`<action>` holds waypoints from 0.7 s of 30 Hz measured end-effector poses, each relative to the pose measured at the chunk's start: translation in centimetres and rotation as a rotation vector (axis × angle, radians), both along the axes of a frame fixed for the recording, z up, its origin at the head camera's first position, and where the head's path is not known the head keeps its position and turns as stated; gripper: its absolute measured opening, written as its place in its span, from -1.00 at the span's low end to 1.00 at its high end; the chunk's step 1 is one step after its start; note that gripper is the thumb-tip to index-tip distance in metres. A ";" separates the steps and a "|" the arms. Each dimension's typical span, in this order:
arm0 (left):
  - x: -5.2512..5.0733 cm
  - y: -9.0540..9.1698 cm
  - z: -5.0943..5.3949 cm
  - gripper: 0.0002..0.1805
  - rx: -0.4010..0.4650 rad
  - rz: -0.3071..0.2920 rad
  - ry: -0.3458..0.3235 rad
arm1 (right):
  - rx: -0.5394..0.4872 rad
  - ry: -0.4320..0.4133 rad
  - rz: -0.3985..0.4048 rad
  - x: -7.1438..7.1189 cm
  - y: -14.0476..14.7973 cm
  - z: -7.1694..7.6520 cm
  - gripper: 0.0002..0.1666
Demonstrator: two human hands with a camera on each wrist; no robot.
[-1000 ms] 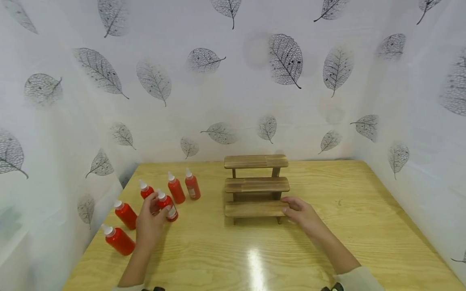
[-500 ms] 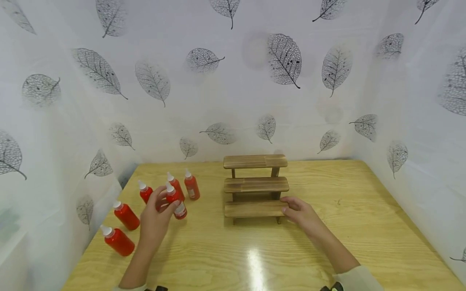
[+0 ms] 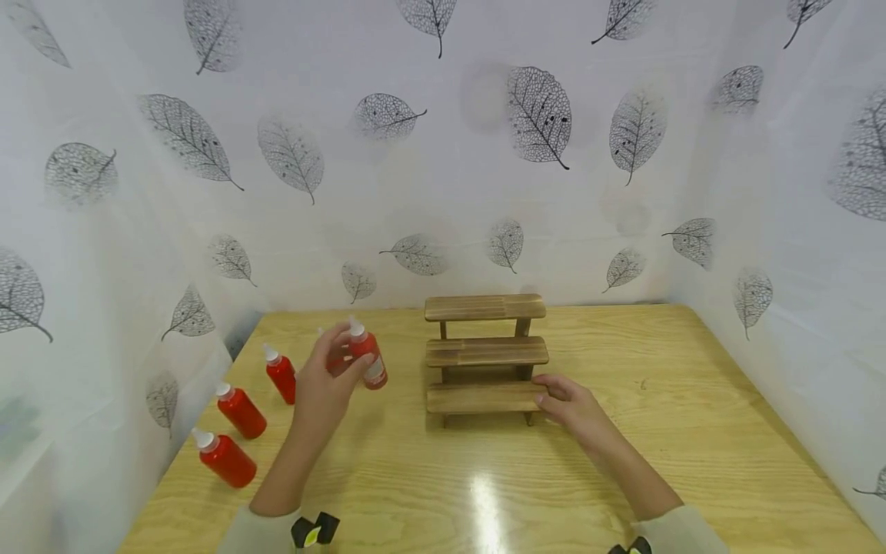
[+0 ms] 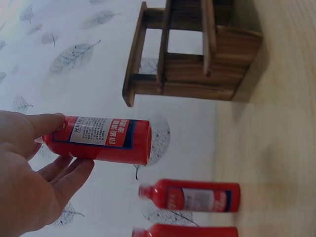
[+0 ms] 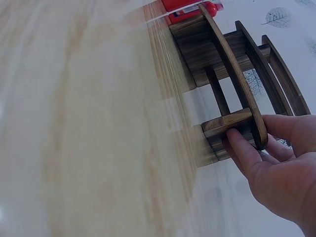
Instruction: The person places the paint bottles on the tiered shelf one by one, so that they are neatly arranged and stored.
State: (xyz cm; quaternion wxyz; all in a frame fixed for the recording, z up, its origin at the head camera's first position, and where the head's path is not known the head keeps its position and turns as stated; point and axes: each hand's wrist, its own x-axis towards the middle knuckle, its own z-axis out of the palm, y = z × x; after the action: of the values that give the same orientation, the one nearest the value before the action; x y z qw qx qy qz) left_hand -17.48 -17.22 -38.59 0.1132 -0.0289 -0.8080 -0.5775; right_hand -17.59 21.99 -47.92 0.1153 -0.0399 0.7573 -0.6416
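1. The person's left hand is curled round a labelled red squeeze bottle, holding it in the air with its white nozzle up, left of the three-tier wooden stand and apart from it
2. The right hand pinches the right end of the stand's bottom shelf
3. Three other red bottles show on the left of the wooden table
4. I'd judge the step in hand is carrying the bottle; the next move seems to call for a firm, upright hold and a steady stand
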 end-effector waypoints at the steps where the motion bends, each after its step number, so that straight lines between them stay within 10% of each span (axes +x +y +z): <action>1: -0.3 0.3 0.2 -0.38 -0.001 -0.011 0.009 | -0.003 0.000 0.001 0.0 0.0 0.0 -0.39; 21: -6.1 8.5 4.2 -0.38 0.048 -0.227 0.241 | -0.038 -0.005 -0.006 0.1 -0.1 -0.1 -0.37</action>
State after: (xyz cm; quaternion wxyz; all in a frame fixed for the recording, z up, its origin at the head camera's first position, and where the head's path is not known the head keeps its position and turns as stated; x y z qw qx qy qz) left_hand -23.59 -8.74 -34.38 0.1440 -0.1864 -0.7659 -0.5982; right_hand -17.48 21.87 -47.99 0.1143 -0.0381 0.7446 -0.6565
